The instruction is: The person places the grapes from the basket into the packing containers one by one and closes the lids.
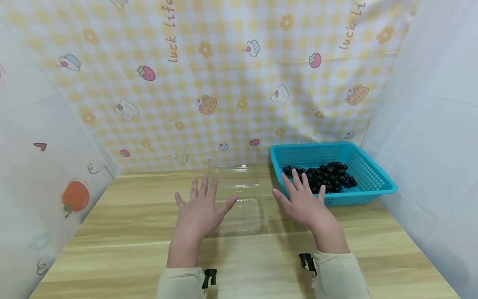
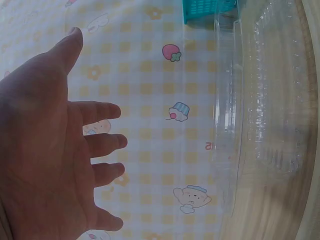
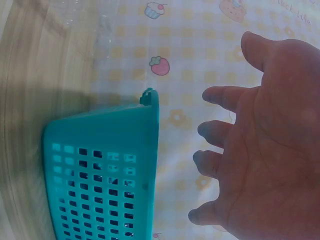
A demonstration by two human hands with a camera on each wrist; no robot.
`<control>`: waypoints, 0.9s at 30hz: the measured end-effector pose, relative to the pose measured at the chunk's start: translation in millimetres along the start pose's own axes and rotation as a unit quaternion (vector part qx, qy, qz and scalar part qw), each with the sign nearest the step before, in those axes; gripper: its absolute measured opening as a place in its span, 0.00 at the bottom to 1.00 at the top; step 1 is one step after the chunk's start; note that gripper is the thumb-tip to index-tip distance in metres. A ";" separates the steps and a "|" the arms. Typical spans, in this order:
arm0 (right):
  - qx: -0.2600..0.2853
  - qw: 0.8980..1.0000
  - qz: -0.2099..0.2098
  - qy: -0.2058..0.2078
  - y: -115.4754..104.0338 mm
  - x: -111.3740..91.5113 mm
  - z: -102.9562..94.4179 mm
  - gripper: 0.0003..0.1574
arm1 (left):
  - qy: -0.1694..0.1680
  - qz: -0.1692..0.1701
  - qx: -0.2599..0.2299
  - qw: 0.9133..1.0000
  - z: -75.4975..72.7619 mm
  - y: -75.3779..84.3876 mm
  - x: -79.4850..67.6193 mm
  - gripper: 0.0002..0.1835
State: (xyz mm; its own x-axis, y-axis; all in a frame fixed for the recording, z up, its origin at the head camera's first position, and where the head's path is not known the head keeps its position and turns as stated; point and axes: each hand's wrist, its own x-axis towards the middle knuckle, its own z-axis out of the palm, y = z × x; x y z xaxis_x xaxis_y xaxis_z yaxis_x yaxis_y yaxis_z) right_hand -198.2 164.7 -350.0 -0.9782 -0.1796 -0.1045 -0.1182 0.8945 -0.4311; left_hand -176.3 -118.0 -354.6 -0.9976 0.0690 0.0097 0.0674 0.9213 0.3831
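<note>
My left hand [image 1: 199, 211] hovers with fingers spread at the left side of a clear plastic clamshell box [image 1: 242, 216], holding nothing. The box stands with its lid raised toward the back cloth; part of it is hidden behind my thumb. Spread likewise, my right hand [image 1: 304, 205] is above the table by the front left corner of a teal plastic basket [image 1: 373, 193]. Inside the basket lies a heap of small round dark fruits [image 1: 330, 176], which look like grapes. In the right wrist view the perforated basket wall [image 3: 100, 175] is apart from my fingers.
A wood-grain table [image 1: 123, 232] lies under everything. A yellow checked cloth [image 1: 231, 83] hangs behind it, and white cloths [image 1: 429, 104] close off both sides. The basket's right end is near the right cloth. Black straps [image 1: 210, 277] show at both wrists.
</note>
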 end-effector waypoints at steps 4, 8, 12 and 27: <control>-0.001 1.000 -0.003 0.003 -0.1 0.1 0.7 0.51 | 0.003 -0.002 -0.008 1.000 -1.1 -1.4 -1.7 0.52; 0.001 1.000 -0.007 0.002 -0.3 -1.0 0.7 0.51 | 0.003 -0.006 -0.016 1.000 -0.8 -5.8 -2.5 0.51; 0.005 1.000 -0.009 -0.001 0.7 -4.6 -2.4 0.51 | -0.004 -0.011 -0.020 1.000 3.4 -12.6 -2.9 0.50; -0.020 1.000 -0.017 0.007 1.8 -12.5 -25.5 0.54 | -0.060 -0.045 -0.052 0.996 21.0 -34.7 -11.3 0.52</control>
State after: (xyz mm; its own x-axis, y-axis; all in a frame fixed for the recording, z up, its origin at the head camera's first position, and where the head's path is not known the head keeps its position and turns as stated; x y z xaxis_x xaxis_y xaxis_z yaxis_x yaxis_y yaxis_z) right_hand -190.6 179.0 -326.6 -0.9758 -0.2050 -0.0767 -0.1586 0.9037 -0.3978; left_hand -167.0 -142.7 -387.3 -0.9898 0.0389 -0.1373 -0.0307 0.8815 0.4712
